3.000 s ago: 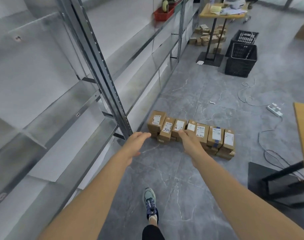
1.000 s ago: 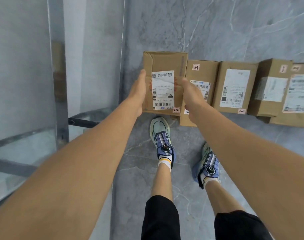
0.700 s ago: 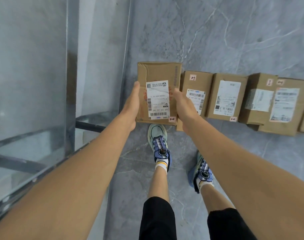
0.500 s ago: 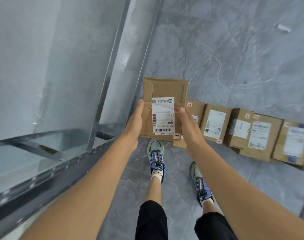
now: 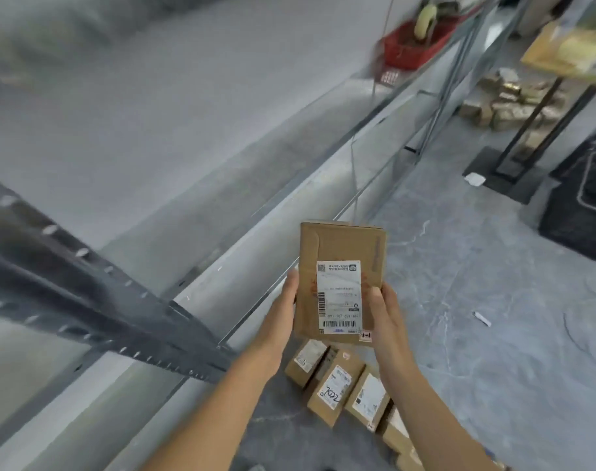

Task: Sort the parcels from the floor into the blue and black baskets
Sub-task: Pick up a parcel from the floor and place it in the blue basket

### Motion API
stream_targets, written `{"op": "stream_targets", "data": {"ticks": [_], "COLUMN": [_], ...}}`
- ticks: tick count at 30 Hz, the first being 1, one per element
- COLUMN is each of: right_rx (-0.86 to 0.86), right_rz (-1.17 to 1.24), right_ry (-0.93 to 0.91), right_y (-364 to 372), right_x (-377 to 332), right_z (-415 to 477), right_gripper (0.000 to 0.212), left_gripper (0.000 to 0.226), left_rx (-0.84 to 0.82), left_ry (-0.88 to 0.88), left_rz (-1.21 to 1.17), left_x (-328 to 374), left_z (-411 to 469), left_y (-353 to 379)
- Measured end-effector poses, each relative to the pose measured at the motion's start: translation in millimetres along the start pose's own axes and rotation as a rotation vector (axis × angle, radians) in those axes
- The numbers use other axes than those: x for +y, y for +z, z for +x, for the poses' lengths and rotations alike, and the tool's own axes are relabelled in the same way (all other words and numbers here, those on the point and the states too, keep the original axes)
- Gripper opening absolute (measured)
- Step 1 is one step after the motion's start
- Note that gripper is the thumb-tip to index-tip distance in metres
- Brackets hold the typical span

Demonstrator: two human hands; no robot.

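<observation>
I hold a brown cardboard parcel (image 5: 337,253) with a white shipping label upright in front of me, lifted off the floor. My left hand (image 5: 283,311) grips its left edge and my right hand (image 5: 383,314) grips its right edge, thumb on the front. Below it, a row of several more labelled parcels (image 5: 334,389) lies on the grey floor. A black basket (image 5: 581,212) stands at the far right, partly cut off by the frame edge. No blue basket is in view.
Metal shelving (image 5: 120,321) runs along the left. A red bin (image 5: 415,45) sits on a far shelf. A black-legged table (image 5: 534,107) stands at the back right with a heap of parcels (image 5: 503,100) behind it. White cable (image 5: 581,334) lies on the floor at right.
Both hands have lifted the parcel from the floor row to chest height. My view has swung up from my feet toward the shelving and the black basket.
</observation>
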State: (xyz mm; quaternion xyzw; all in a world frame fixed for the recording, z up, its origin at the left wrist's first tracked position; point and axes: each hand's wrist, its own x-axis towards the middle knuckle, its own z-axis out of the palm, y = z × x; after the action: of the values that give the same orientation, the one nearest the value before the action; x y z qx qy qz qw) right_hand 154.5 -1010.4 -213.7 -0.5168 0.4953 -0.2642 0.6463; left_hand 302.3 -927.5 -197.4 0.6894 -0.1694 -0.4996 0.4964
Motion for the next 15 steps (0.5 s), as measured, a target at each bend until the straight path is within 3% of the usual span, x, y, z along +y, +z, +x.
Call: {"op": "stream_targets", "data": {"ticks": [8,15], "right_rx": [-0.080,-0.202], "right_rz": [0.041,0.029], "right_ry": [-0.217,-0.427], "right_y": [13,42], "right_x": [-94,-138], "right_z": [-94,-211], "right_gripper": [0.041,0.037], "left_gripper": [0.052,0.048], "left_rx": [0.111,0.212], "left_ry": [0.243,0.459], "left_rz": [-0.011,-0.028], "left_x": [75,83], "left_z": [-152,-297], "left_y": [-17,-52]}}
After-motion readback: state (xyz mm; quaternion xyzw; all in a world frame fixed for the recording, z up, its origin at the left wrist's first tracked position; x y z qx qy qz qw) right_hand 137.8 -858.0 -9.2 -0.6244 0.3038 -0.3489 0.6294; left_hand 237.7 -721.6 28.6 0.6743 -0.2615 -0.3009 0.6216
